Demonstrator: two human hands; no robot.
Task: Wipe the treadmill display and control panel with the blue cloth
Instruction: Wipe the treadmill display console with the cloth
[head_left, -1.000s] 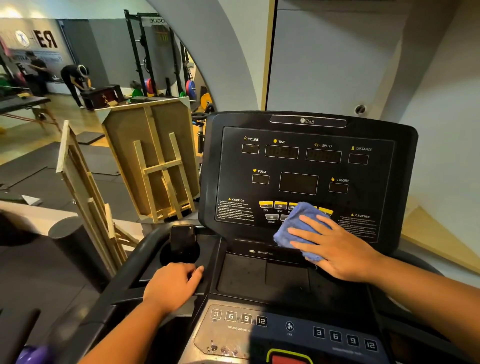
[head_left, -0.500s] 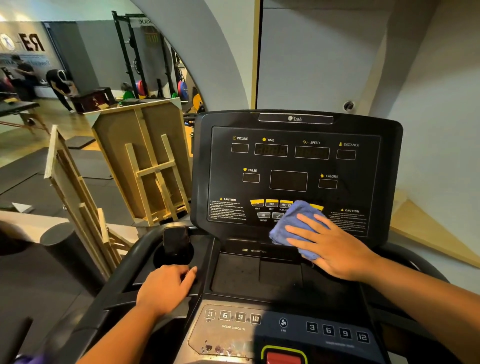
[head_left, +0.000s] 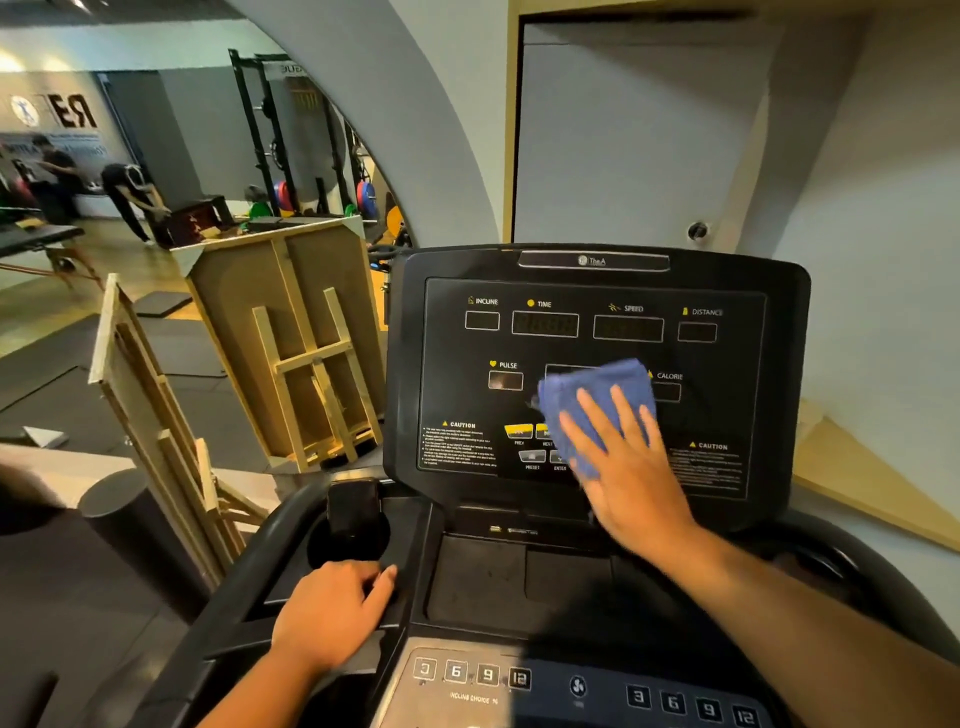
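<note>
Far left: two people (head_left: 124, 195) in the background gym area, one bent over a dark box (head_left: 200, 218). Squat rack (head_left: 291, 140) with coloured plates behind them.

Left of the treadmill: black cylinder (head_left: 132, 525) on the floor, then a leaning wood frame (head_left: 150, 395), then a larger wood crate (head_left: 291, 343) standing just beside the console's left edge. None of these touch the display.

Cupholder (head_left: 348, 540) at the console's left with a dark object (head_left: 353, 506) standing in it, can't tell what it is.

Left hand (head_left: 332, 613) palm-down on the tray edge just below the cupholder, fingers curled loosely over the edge, nothing held.

Lower panel (head_left: 576, 686): 3/6/9/12 button rows left and right, fan icon between. Uncovered.

Display (head_left: 592, 384) upright, screens dark. INCLINE, TIME, SPEED, DISTANCE windows along the top are uncovered; PULSE window uncovered at left.

Cloth (head_left: 597, 395) is bunched flat against the display centre, covering most of the middle window, part of the CALORIE icon and the right part of the yellow button row.

Right hand (head_left: 628, 467) flat and open, fingers spread, pressing the cloth onto the display; not gripping it, just pinning it with palm and fingers. Hand and cloth are motion-blurred. Forearm crosses the tray and blocks the lower right of the console.

Right: pale wall, a round fitting (head_left: 697, 230) on it above the display, wood trim (head_left: 872, 493) low at right.
</note>
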